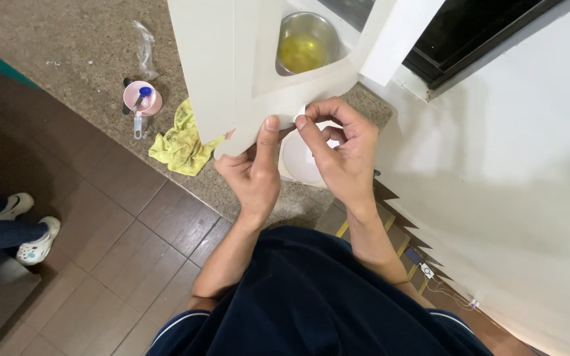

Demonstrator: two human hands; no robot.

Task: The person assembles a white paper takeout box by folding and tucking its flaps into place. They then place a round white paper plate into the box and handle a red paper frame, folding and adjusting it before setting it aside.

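Both hands at frame centre, forearms rising from below. Left hand (pixel 253 173) grips lower edge of big white cut-out panel (pixel 232 59), thumb up. Right hand (pixel 343 150) pinches small white round piece (pixel 299 117) at panel edge. Left: yellow cloth (pixel 181 142), pink cup (pixel 142 98).

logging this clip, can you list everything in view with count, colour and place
flat cream panel: 1, off-white, held over the counter
small white round piece: 1, at the panel's lower edge
steel bowl of yellow liquid: 1, behind the panel
crumpled yellow cloth: 1, on the speckled stone counter
pink cup: 1, left of the cloth
another person's white shoes: 2, on the floor, left
left hand: 1, thumb on the panel
right hand: 1, fingers pinching the white piece
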